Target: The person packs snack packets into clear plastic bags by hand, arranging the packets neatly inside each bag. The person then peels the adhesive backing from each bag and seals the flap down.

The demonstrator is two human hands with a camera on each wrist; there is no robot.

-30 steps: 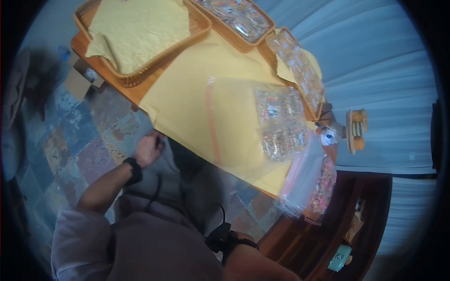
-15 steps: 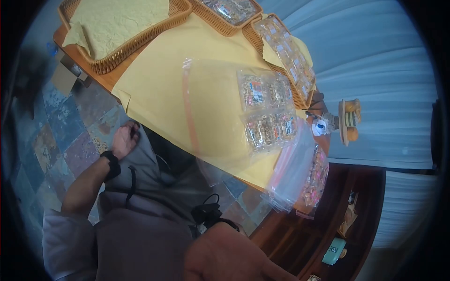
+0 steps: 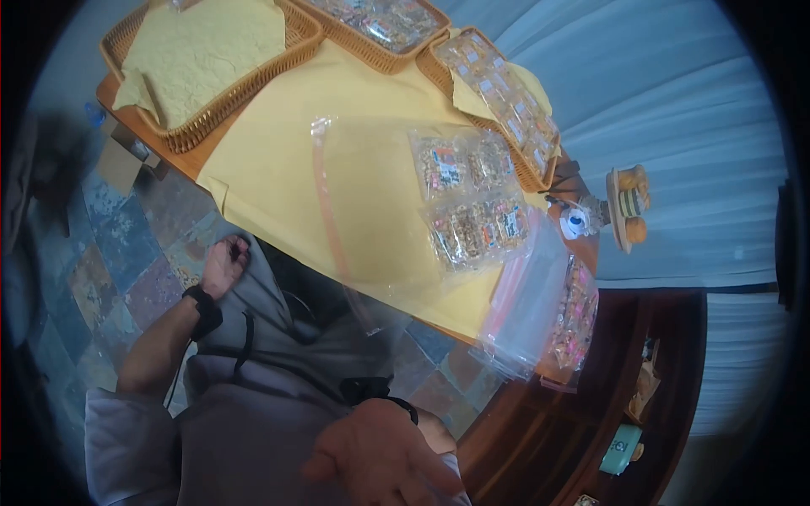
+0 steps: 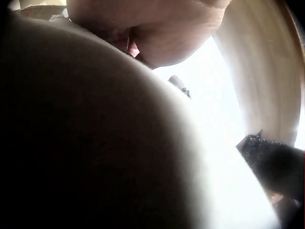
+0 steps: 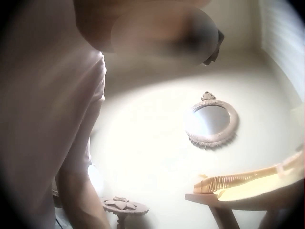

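Note:
My left hand (image 3: 226,263) hangs beside the grey trouser leg below the table edge, its fingers loosely bent and nothing seen in them. Palm up in front of my body, the right hand (image 3: 380,455) has its fingers spread and bears nothing. On the yellow cloth (image 3: 270,160) lies a large clear bag (image 3: 371,194) with an orange-red strip along one end. Several small packs of a nutty snack (image 3: 468,232) sit at its other end. A stack of clear bags (image 3: 519,312) lies at the table's right corner, beside a pink-speckled snack pack (image 3: 574,316).
A paper-lined wicker basket (image 3: 228,118) stands at the far left of the table. Two more baskets, a middle one (image 3: 388,59) and a right one (image 3: 531,173), hold packed goods. Dark wooden shelving (image 3: 540,422) stands to the right; a cardboard box (image 3: 122,160) is on the floor.
The right hand has come up into fuller view, turned palm up with its fingers spreading. The left hand stays low beside the leg. The head view has shifted, moving the table leftward in it.

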